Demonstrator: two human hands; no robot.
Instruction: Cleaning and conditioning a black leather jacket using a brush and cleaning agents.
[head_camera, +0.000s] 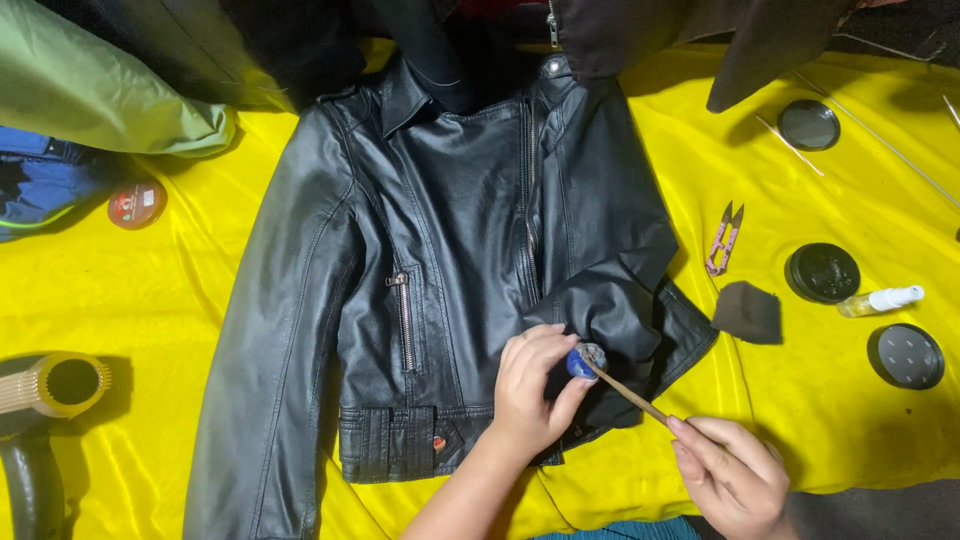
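A yellow cloth (760, 420) is spread across the whole work surface. On it a black leather jacket (440, 270) is laid flat, front up, with its collar toward the top of the view and one sleeve stretched down the left side. The other sleeve is folded in across the lower front. At the upper left a green garment (100, 90) is bunched, with a blue one (40, 180) just below it, and a small red round tin (137, 204) lies beside them. A hair dryer (45, 400) rests at the lower left edge.

On the right of the jacket three round black lids or tins (822, 272) are set out well apart, with a dark square of leather (748, 313) near the folded cuff. A small spray bottle (882, 300) lies between two of the tins, and pink thread snips (724, 240) lie above the leather piece.

The left hand (532, 390) is rested on the folded sleeve, its fingers closed around a small blue pot (582, 361) held against the jacket. The right hand (735, 480) is kept off the jacket over the cloth, its fingers pinched on a thin wooden stick (630, 392), the far tip of which is touching the mouth of the pot.
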